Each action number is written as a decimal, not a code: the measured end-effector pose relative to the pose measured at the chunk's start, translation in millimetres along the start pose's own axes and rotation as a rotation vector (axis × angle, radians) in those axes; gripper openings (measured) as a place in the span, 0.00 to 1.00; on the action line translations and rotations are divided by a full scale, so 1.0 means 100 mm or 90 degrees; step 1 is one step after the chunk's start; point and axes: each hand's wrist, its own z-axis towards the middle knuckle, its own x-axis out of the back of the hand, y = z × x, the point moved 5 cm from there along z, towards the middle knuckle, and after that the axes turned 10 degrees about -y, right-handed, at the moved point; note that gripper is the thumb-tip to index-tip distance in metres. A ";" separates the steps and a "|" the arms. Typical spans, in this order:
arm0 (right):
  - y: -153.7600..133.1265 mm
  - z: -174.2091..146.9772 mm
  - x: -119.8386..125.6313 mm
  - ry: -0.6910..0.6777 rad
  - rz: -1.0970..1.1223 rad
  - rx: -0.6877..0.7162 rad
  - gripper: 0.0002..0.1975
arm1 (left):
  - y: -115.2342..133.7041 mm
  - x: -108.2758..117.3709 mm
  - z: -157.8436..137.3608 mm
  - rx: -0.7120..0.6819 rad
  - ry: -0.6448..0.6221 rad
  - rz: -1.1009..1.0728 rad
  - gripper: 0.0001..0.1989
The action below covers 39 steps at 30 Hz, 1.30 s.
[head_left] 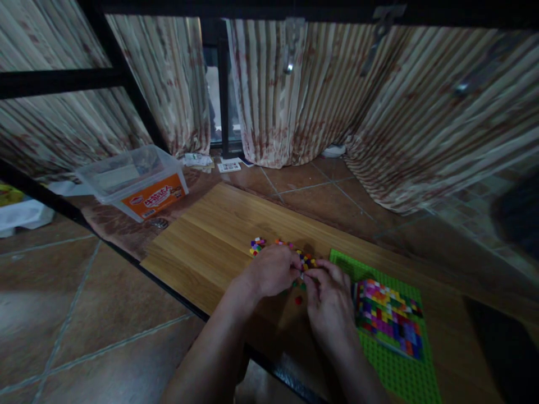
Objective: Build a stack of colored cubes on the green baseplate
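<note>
Over the wooden board, my left hand (275, 270) and my right hand (332, 297) meet with their fingertips pinched together. A tiny pale piece seems to sit between them, too small and blurred to name. Small loose toy bricks (306, 260) in many colours lie just beyond and partly under my fingers. A smaller cluster of bricks (256, 246) rests left of them, and a red brick (298, 301) lies between my wrists. Right of my right hand is a green studded baseplate (398, 367), bearing a thick multicoloured block of bricks (389, 317).
The wooden board (210, 224) has a dark front edge. A clear plastic bin (135, 177) with an orange label stands behind its left end. A dark flat object (501, 342) lies at the right. Striped curtains (273, 95) hang behind, above a tiled floor (105, 314).
</note>
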 end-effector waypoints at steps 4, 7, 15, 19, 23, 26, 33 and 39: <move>0.00 0.00 0.01 0.011 0.024 0.001 0.13 | 0.07 0.05 -0.01 -0.017 0.018 -0.006 0.11; 0.00 0.00 0.02 0.010 0.037 -0.007 0.12 | 0.11 0.06 -0.02 -0.025 0.028 0.003 0.11; 0.00 -0.01 0.06 0.048 0.013 -0.044 0.12 | 0.17 0.00 0.01 0.037 0.059 0.053 0.11; 0.07 -0.01 0.09 0.044 0.012 -0.051 0.11 | 0.11 0.01 0.02 0.063 0.047 0.041 0.11; 0.13 -0.01 0.18 0.046 0.059 -0.053 0.13 | 0.05 0.03 0.00 0.065 0.019 0.017 0.10; 0.15 -0.02 0.27 0.064 0.126 -0.047 0.15 | 0.03 0.05 -0.01 0.051 0.027 0.007 0.11; 0.15 -0.02 0.20 0.011 0.062 -0.057 0.12 | -0.01 0.14 -0.05 0.070 0.061 0.037 0.13; 0.14 -0.04 0.13 -0.025 -0.002 -0.043 0.12 | -0.04 0.15 -0.06 0.064 0.073 0.027 0.14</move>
